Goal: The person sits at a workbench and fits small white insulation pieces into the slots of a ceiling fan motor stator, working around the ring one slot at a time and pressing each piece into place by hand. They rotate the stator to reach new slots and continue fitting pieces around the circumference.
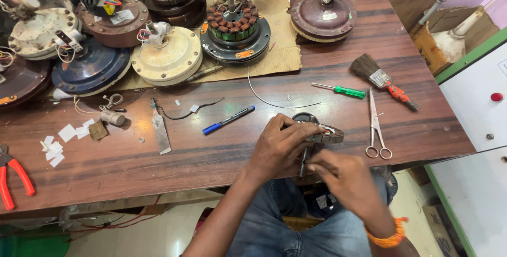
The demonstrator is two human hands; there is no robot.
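Observation:
My left hand (pixel 280 143) curls over a round fan stator (pixel 328 133) with copper windings at the near edge of the wooden table (pixel 211 151). The stator's metal shaft (pixel 302 163) points down toward my lap. My right hand (pixel 346 180) is closed with its fingertips at the shaft, just below the stator. Much of the stator is hidden under my left fingers.
Scissors (pixel 376 127), a brush (pixel 381 80) and a green screwdriver (pixel 340 90) lie to the right. A blue pen (pixel 228 120) and a metal scraper (pixel 159 130) lie to the left, red pliers (pixel 15 175) at the far left. Several ceiling fan motors (pixel 166 56) crowd the back.

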